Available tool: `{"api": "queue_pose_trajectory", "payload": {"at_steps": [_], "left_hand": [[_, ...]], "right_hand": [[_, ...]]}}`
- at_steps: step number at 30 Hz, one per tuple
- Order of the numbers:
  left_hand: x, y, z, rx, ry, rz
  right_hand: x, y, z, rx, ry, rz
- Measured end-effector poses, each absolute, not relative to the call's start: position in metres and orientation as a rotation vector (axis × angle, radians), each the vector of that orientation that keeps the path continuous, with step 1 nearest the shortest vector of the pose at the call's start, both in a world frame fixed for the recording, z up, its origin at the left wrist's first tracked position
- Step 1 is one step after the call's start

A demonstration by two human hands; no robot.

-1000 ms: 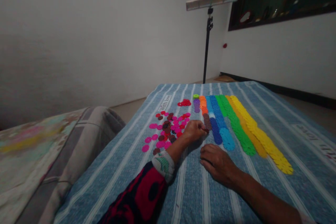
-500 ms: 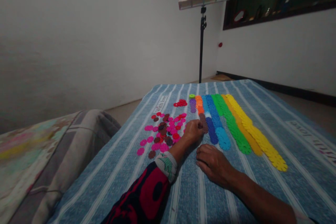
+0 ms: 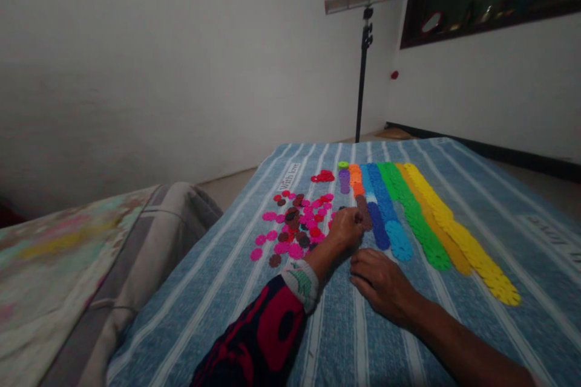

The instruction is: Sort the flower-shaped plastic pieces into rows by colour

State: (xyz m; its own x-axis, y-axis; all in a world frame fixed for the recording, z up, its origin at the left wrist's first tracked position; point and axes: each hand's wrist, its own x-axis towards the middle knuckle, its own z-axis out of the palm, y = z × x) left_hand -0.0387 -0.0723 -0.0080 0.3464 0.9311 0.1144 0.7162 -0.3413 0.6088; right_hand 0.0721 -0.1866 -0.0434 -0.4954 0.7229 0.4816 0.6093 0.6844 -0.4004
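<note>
Flat plastic discs lie on a blue striped towel (image 3: 318,338). Sorted rows run side by side: yellow (image 3: 458,236), green (image 3: 415,214), blue (image 3: 384,217), and a short brown row (image 3: 363,208). A loose scatter of pink, red and brown discs (image 3: 295,224) lies to the left. My left hand (image 3: 345,227) is curled at the near end of the brown row, fingers pinched together; whatever they hold is too small to make out. My right hand (image 3: 381,284) rests on the towel just below, fingers curled loosely, palm down.
Small heaps of red (image 3: 322,177), purple (image 3: 345,181) and orange (image 3: 355,178) discs sit at the far end of the rows. A patterned pillow or blanket (image 3: 68,278) lies at the left. A light stand (image 3: 363,66) rises by the far wall corner.
The view has shifted slightly. My left hand stays pinched at the near end of the brown row; my right hand stays resting on the towel.
</note>
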Motion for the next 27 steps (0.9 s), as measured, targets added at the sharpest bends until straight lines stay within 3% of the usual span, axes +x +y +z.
{"api": "queue_pose_trajectory", "payload": {"at_steps": [7,16,27], "left_hand": [[-0.077,-0.088,0.005,2.264,1.419,0.616],[-0.214,-0.110,0.033,2.053,1.507,0.381],[-0.253,-0.137,0.017,1.937,1.586,0.353]], "right_hand": [[0.074,-0.189,-0.042,-0.996,-2.288,0.252],[0.076,-0.189,-0.044,-0.961,-2.289,0.225],[0.078,-0.191,-0.049,-0.952,-2.274,0.169]]}}
